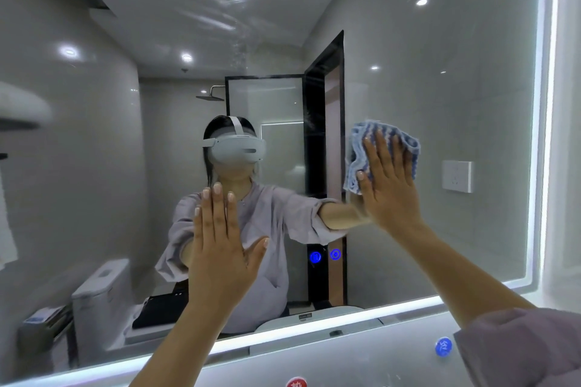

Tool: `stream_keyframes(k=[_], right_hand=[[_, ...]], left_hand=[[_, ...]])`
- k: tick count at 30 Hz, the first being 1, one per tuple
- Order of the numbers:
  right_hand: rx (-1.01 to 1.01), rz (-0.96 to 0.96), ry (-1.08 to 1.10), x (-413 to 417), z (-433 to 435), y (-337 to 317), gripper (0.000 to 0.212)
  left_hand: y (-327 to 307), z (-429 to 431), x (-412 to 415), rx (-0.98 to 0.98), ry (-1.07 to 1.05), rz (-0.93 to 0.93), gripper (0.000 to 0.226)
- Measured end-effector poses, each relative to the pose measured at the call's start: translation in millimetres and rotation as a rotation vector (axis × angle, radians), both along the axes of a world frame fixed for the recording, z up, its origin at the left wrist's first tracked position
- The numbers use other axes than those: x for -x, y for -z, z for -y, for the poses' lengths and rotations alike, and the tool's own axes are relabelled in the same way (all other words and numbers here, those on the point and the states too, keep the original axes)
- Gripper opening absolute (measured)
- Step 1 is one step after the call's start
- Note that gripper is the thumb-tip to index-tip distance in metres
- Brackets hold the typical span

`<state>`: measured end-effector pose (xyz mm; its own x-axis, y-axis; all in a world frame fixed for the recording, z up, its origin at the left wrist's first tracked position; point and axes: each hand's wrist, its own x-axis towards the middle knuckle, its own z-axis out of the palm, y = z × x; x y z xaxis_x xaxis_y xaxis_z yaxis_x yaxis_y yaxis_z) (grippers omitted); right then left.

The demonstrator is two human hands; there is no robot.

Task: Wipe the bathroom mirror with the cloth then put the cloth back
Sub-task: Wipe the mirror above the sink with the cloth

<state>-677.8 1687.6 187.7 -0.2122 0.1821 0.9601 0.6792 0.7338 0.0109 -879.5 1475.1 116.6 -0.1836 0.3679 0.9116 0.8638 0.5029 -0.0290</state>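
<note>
Entry, as I read it from my console:

1. Mirror (440,88): large wall glass with a lit border (314,320). Faint smears (213,22) show high up among the reflected ceiling lamps. Two blue touch buttons (316,257) glow low in the glass
2. Cloth (382,135): blue-and-white striped and bunched, pressed against the glass right of centre, level with the reflected headset
3. Right grip (390,185): fingers straight and spread, palm flat on the cloth, pinching nothing
4. Left grip (220,248): fingers straight and close together, thumb out, palm toward the glass below and left of the cloth. It appears to touch the glass and holds nothing
5. Step in hand, my judgement: wiping, with much of the glass not yet covered. I would press with a flat palm for even pressure and work in overlapping passes from the top smears downward. I would refold the cloth when a face is soiled, steer round the touch buttons, and wipe the left grip's print last
6. Return place for the cloth: not in view
</note>
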Motion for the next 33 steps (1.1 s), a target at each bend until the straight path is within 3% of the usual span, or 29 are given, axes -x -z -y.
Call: stream_keyframes(k=[7,16,33], right_hand=[[0.238,-0.191,0.053,-32,-18,17,0.064],[0.325,-0.215,0.175,-20,-10,17,0.071],[-0.011,0.108,-0.105,98,95,-29,0.065]], left_hand=[[-1,0,-1,-0.003,0.007,0.008,0.091],[1,-2,0,-0.003,0.001,0.005,0.092],[4,-5,3,-0.013,0.02,0.002,0.091]])
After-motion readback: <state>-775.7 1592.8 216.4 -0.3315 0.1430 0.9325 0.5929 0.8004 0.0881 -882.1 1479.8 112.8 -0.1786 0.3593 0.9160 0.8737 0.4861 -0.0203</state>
